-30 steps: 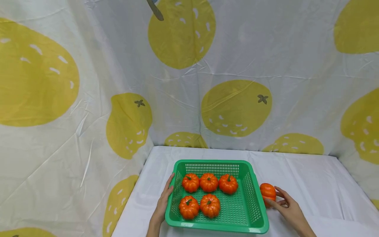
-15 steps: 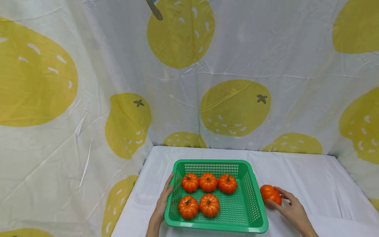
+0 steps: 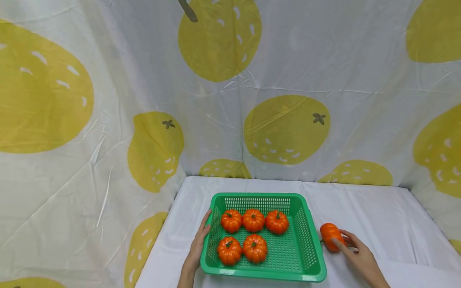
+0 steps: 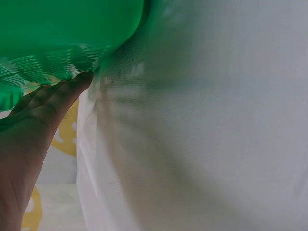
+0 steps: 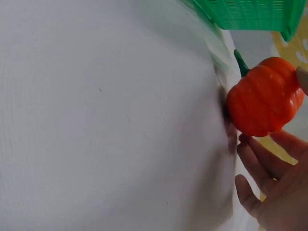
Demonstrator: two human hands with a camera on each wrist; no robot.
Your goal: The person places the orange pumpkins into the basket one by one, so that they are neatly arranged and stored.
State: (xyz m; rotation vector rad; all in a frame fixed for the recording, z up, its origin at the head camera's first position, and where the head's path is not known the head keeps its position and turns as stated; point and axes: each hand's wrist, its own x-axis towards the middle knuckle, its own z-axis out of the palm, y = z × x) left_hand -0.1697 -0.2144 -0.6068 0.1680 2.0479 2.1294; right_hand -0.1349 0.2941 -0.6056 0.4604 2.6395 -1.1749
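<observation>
A green plastic basket point(image 3: 284, 262) stands on the white-covered table. Inside it sit small orange pumpkins, three in the back row, with a pumpkin point(image 3: 253, 220) in the middle, and two in front, one of them a pumpkin point(image 3: 255, 249). My left hand point(image 3: 196, 248) lies along the basket's left wall, its fingers fairly straight against the outside in the left wrist view. Just right of the basket, my right hand point(image 3: 360, 256) holds another pumpkin point(image 5: 263, 98) between thumb and fingers. That pumpkin lies tipped on its side, its green stem point(image 5: 241, 63) pointing left toward the basket.
White cloth covers the table point(image 3: 374, 216). A curtain point(image 3: 216, 132) printed with yellow fruit hangs behind the table and along both sides. The basket's right wall point(image 3: 306, 232) stands close beside the held pumpkin.
The pumpkin in my right hand has turned, so its stem now shows on the left, and it has shifted slightly right. My left hand and the basket have stayed in place.
</observation>
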